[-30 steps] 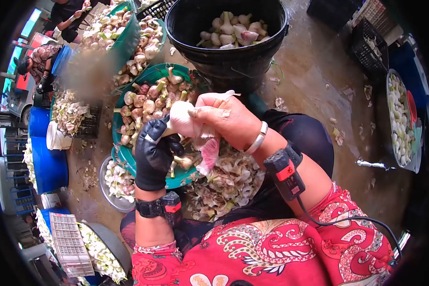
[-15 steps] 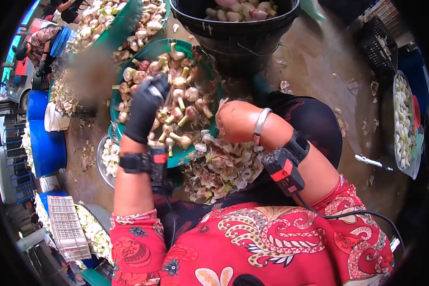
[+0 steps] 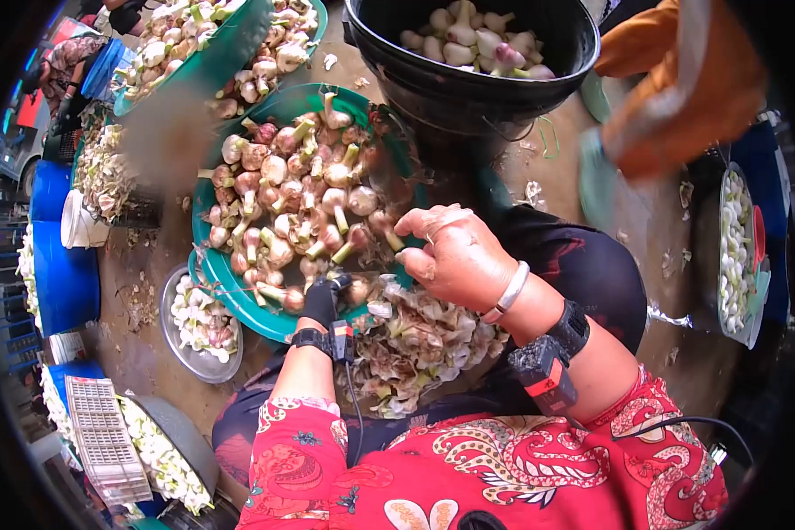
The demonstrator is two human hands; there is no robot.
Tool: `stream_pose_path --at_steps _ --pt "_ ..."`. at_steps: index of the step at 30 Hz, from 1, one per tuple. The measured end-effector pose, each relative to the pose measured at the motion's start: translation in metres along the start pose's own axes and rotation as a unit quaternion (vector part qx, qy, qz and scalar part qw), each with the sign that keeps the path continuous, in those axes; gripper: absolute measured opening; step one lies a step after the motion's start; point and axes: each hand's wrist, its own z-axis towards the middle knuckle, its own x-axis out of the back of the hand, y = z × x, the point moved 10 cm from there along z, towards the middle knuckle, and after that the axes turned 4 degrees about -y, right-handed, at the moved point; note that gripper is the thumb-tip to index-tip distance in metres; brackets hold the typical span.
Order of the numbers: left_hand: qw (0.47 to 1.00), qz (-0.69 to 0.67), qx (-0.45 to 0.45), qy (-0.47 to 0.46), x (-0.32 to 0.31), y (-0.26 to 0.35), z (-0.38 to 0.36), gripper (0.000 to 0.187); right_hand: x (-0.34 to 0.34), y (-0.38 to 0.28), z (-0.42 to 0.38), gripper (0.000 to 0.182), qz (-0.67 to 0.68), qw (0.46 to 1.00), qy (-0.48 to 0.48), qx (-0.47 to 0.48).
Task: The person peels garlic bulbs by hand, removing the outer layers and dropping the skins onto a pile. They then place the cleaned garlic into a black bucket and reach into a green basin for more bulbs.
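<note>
A green basin (image 3: 205,265) heaped with unpeeled garlic bulbs (image 3: 296,190) sits in front of me. My left hand (image 3: 323,300), in a black glove, is low at the basin's near rim among the bulbs; its fingers are hidden from me. My bare right hand (image 3: 455,252) hovers at the basin's right edge with fingers loosely curled and nothing visible in it. Under it lies a pile of garlic skins (image 3: 415,340) on my lap. A black bucket (image 3: 468,93) holding peeled garlic stands beyond the basin.
A metal bowl (image 3: 175,343) of garlic sits on the floor at the left, by blue barrels (image 3: 62,283) and a white crate (image 3: 106,437). More green basins (image 3: 230,44) stand behind. A person in orange (image 3: 680,79) moves at top right, above a garlic tray (image 3: 738,238).
The bulb both hands held a second ago is gone. My left hand reached into the basin, then drew back to its near rim. My right hand rose to the basin's edge. The person in orange appeared.
</note>
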Motion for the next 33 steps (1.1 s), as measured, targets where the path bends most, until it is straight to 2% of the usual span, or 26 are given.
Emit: stream_pose_path --at_steps 1,2,3,4,6,7,8,10,11,12,14,15,18,22,25,26,28,30,31,32,33 --pt "0.998 -0.037 -0.046 -0.011 -0.002 0.008 0.001 0.030 0.001 -0.005 0.004 0.029 0.001 1.000 0.000 0.002" --pt "0.993 -0.074 -0.094 -0.022 -0.006 0.025 -0.006 0.026 -0.004 -0.003 0.009 0.036 0.035 0.997 -0.049 -0.039" --pt "0.990 -0.102 -0.090 -0.032 -0.006 0.033 -0.011 0.027 -0.014 -0.002 0.010 0.043 0.068 0.990 -0.098 -0.080" --pt "0.987 -0.130 -0.086 -0.041 -0.009 0.062 -0.034 0.029 -0.025 -0.001 0.011 0.043 0.068 0.990 -0.101 -0.077" --pt "0.967 -0.160 -0.151 -0.129 -0.024 0.121 -0.082 0.026 -0.051 -0.002 0.014 0.068 0.194 0.976 -0.089 -0.032" --pt "0.937 0.016 -0.333 -0.099 -0.029 0.160 -0.116 0.028 -0.060 -0.013 0.012 0.089 0.198 0.967 -0.154 -0.042" --pt "0.947 -0.124 -0.257 -0.146 -0.037 0.167 -0.133 0.031 -0.065 -0.020 0.013 0.087 0.192 0.976 -0.103 0.016" --pt "0.917 -0.038 -0.386 -0.091 -0.036 0.199 -0.184 0.029 -0.079 -0.027 0.018 0.084 0.313 0.945 -0.069 0.061" --pt "0.943 -0.137 -0.279 -0.122 -0.035 0.195 -0.190 0.027 -0.079 -0.034 0.015 0.080 0.374 0.922 -0.080 0.057" --pt "0.942 -0.136 -0.283 -0.117 -0.031 0.200 -0.204 0.027 -0.078 -0.042 0.013 0.080 0.375 0.921 -0.083 0.063" --pt "0.944 0.020 -0.328 -0.014 -0.017 0.212 -0.226 0.024 -0.087 -0.052 0.007 0.074 0.563 0.816 -0.132 0.008" --pt "0.934 -0.008 -0.358 -0.005 -0.012 0.213 -0.228 0.023 -0.082 -0.059 0.004 0.070 0.578 0.806 -0.125 0.011" --pt "0.941 -0.039 -0.335 -0.021 -0.015 0.221 -0.245 0.021 -0.087 -0.059 0.002 0.067 0.578 0.807 -0.118 0.018" --pt "0.929 0.005 -0.371 -0.008 -0.009 0.229 -0.258 0.020 -0.088 -0.071 0.001 0.059 0.601 0.792 -0.108 0.031" --pt "0.948 -0.071 -0.309 0.005 -0.001 0.221 -0.254 0.017 -0.092 -0.067 0.001 0.036 0.648 0.755 -0.098 -0.028" --pt "0.949 -0.071 -0.309 0.005 -0.001 0.221 -0.256 0.017 -0.089 -0.066 0.003 0.036 0.648 0.755 -0.098 -0.028" --pt "0.943 -0.020 -0.332 0.018 -0.004 0.225 -0.262 0.017 -0.089 -0.068 0.004 0.034 0.699 0.700 -0.137 -0.052" --pt "0.942 -0.058 -0.329 0.023 -0.001 0.221 -0.257 0.016 -0.083 -0.069 0.007 0.032 0.701 0.700 -0.124 -0.059" --pt "0.895 0.090 -0.434 0.039 -0.007 0.238 -0.272 0.016 -0.074 -0.068 0.009 0.032 0.664 0.741 -0.096 -0.035" --pt "0.817 0.234 -0.524 0.055 -0.021 0.246 -0.287 0.017 -0.066 -0.068 0.011 0.032 0.624 0.778 -0.069 -0.012" --pt "0.910 0.029 -0.413 0.002 -0.010 0.228 -0.258 0.017 -0.071 -0.062 0.013 0.033 0.624 0.778 -0.073 -0.010"
